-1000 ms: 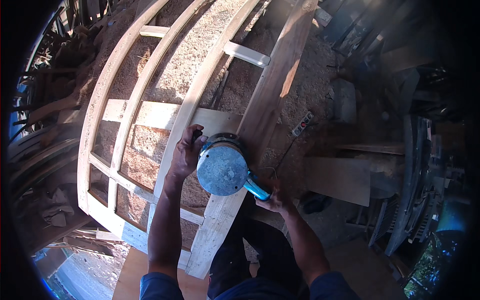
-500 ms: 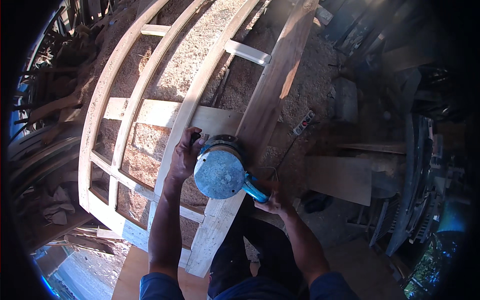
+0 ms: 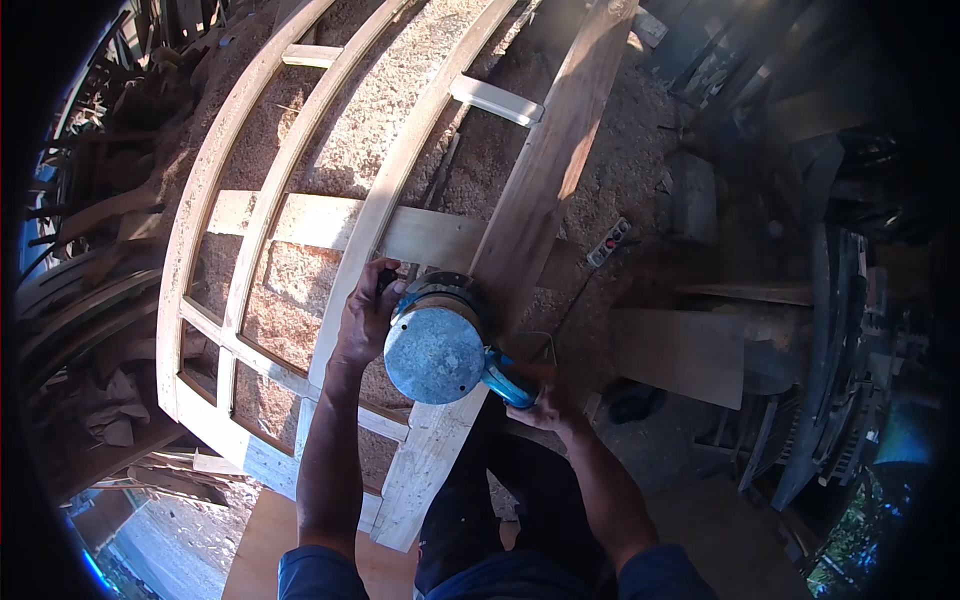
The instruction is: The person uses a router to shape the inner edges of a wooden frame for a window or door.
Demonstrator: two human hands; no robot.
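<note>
A power tool with a round, speckled grey metal top (image 3: 433,352) rests on the broad right-hand board (image 3: 546,175) of a curved wooden frame (image 3: 185,262). My left hand (image 3: 366,317) is closed round a dark knob at the tool's front left. My right hand (image 3: 545,403) grips the teal rear handle (image 3: 508,378) on the lower right. The tool hides the board directly under it. Short crosspieces join the frame's long curved rails, and sawdust shows between them.
A power strip (image 3: 608,242) with a cable lies on sawdust right of the frame. A plywood sheet (image 3: 675,355) and stacked timber (image 3: 800,390) are farther right. Piles of offcuts (image 3: 95,200) crowd the left. My legs are below, close to the board.
The tool has crept slightly down and left along the board, toward me, with both hands still gripping it. The frame appears almost unchanged.
</note>
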